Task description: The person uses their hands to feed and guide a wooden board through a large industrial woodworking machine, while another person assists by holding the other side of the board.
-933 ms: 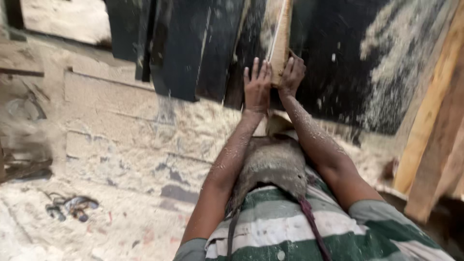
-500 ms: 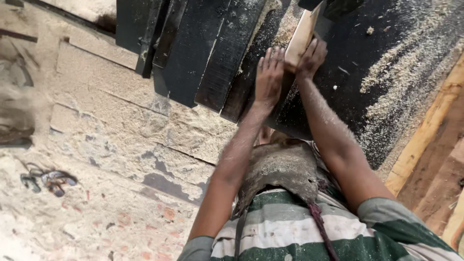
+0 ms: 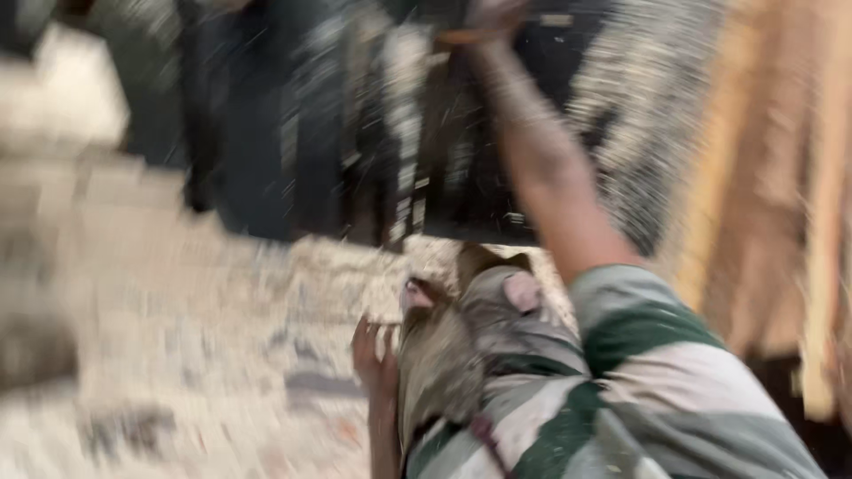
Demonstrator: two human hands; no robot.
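Observation:
The view is badly blurred by motion. My right hand (image 3: 493,16) is stretched up to the top edge against the dark, sawdust-flecked boards (image 3: 257,133), touching a pale piece of wood (image 3: 470,37). How it grips is too smeared to read. My left hand (image 3: 373,350) hangs low beside my waist, fingers loosely apart, with nothing in it. It is next to the dusty grey cloth (image 3: 453,355) tied over my green and white striped shirt (image 3: 639,390).
Pale wooden beams (image 3: 781,177) lean along the right side. Sawdust covers the stone floor (image 3: 177,355) to the left and below. A thick patch of sawdust (image 3: 657,115) clings to the dark boards at the upper right.
My left hand has come off the wood and dropped down to my waist. My right hand stays up on the boards. The camera has swung sharply, blurring everything.

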